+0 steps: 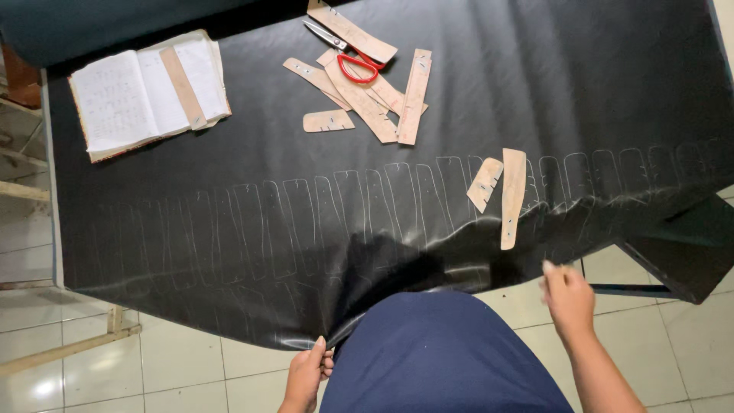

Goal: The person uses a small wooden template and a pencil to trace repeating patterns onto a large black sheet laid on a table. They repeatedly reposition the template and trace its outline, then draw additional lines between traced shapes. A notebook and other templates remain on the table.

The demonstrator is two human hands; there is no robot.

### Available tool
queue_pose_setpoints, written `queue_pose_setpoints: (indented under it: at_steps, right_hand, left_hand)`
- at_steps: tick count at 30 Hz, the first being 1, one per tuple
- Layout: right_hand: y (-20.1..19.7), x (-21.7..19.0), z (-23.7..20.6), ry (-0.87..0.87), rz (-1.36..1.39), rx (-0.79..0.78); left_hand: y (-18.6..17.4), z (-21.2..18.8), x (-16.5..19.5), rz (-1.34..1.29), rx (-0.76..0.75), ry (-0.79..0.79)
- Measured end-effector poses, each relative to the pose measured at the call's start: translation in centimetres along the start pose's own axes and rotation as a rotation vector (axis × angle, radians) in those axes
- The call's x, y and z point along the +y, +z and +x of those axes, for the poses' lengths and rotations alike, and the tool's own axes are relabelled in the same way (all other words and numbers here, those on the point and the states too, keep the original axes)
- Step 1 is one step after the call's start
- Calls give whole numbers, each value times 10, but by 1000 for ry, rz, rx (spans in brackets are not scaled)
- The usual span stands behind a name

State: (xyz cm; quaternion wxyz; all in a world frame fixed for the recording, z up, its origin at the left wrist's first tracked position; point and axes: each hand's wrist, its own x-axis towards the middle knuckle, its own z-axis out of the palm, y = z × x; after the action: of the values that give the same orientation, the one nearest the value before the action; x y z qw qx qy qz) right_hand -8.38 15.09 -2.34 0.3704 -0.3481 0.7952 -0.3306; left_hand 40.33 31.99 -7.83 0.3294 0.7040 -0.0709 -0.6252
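Left hand (308, 373) pinches black sheet (306, 199) (hanging edge).

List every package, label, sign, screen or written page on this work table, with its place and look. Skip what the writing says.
No packages, signs or screens.
Open notebook: far left corner of the black sheet, rectangular white pages covered in handwriting, with a tan cardboard strip lying across its right page.
Traced outlines: a row of pale, narrow shapes drawn across the sheet's near half.
The left hand pinches the sheet's near edge.
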Motion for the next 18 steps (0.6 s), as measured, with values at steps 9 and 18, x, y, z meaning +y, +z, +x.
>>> queue_pose_setpoints:
  at_steps: [9,18]
  right_hand:
    - [67,-93,32,-336,-330,-4]
    - [102,-110,57,-213,46,-165]
  left_hand:
    - [6,25,1,216,72,-8]
    - [6,10,72,798,459,644]
